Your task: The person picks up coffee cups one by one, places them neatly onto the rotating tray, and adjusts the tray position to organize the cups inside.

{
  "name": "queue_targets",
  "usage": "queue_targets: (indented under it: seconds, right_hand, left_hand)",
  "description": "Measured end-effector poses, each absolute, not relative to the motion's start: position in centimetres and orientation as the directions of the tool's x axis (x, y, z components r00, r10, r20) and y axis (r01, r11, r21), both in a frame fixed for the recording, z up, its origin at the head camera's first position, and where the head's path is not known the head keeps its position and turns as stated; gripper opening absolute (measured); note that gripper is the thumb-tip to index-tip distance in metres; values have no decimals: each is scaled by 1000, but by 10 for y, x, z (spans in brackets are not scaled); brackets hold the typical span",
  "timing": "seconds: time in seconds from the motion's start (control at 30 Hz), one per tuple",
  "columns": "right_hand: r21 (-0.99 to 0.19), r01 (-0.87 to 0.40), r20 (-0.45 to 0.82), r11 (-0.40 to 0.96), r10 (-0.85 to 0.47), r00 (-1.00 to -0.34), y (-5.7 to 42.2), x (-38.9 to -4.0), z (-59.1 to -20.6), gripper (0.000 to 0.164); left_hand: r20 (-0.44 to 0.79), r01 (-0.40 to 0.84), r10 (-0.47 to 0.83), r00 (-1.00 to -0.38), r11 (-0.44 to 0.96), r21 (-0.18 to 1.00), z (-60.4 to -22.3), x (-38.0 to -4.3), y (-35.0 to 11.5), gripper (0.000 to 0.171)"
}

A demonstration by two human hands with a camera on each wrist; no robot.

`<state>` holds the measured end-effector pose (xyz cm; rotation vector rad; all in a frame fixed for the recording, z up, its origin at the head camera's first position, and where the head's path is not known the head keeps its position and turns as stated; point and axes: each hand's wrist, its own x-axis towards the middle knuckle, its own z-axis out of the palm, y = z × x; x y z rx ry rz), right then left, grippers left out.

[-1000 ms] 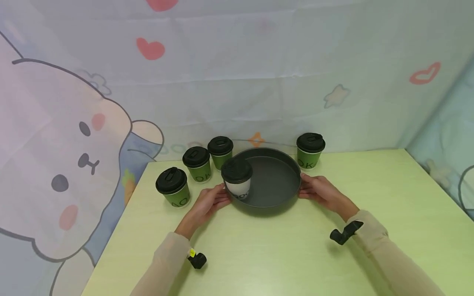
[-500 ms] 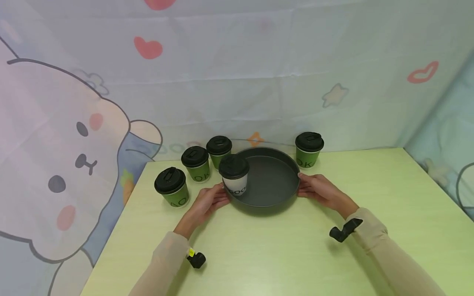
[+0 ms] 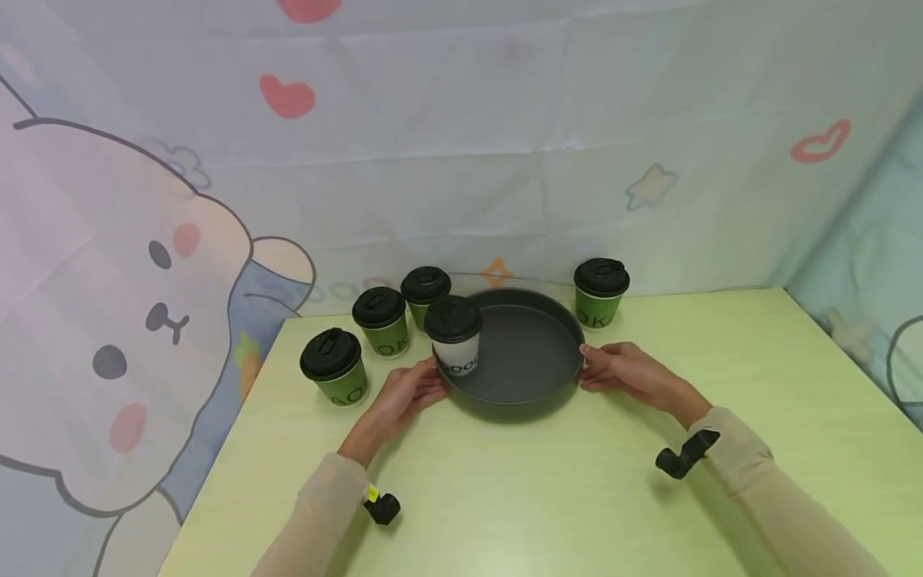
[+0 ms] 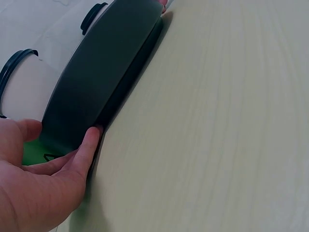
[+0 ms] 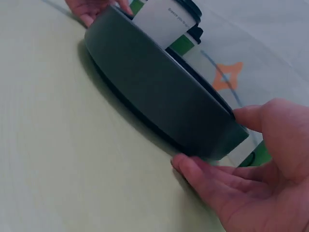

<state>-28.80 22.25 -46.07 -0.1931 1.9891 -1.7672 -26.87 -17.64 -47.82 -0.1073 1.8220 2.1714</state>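
Note:
A round dark grey baking pan (image 3: 534, 353) is between my hands, close over the table. My left hand (image 3: 400, 401) holds its left side, thumb at the rim and fingers at the bottom edge, as the left wrist view shows. At the opposite side, my right hand (image 3: 634, 375) has its thumb on the rim and its fingertips at the lower edge in the right wrist view. A white paper cup (image 3: 457, 357) with a black lid stands upright inside the pan, near the left wall.
Left of the pan are three green paper cups with black lids: a front one (image 3: 335, 369), a middle one (image 3: 382, 324) and a back one (image 3: 424, 296). Another green cup (image 3: 600, 296) stands behind its right side. A printed cloth (image 3: 461, 160) hangs along the table's back edge.
The white cup has shifted slightly toward the back left in the pan. My right hand and wrist have turned and moved a little to the right and down; the left hand stays in place.

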Motion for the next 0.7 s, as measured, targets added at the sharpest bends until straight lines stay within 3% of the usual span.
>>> queue_targets:
  seconds: [0.2,0.3,0.5,0.7]
  right_hand:
    - [-842,75,-193,535,-170,-966,236,-294,-443,98]
    - [-775,24,-89,631,-71,-994,239,-300,-435,110]
    - [-723,-170,235,670,7,-972,236,-326,-426,113]
    - [-695,-238,334,678,11,-942,224,-348,-422,116]
  left_hand:
    - [-250,-278,186,-950,-147,949,-477,-268,-176,53]
    - [-243,-272,187,-952,-148,951,-477,-267,-177,53]
    - [-236,-264,181,-955,-151,953,-475,-265,-178,52]
    - [-230,-257,177,-957,-151,954,-475,-264,-175,53]
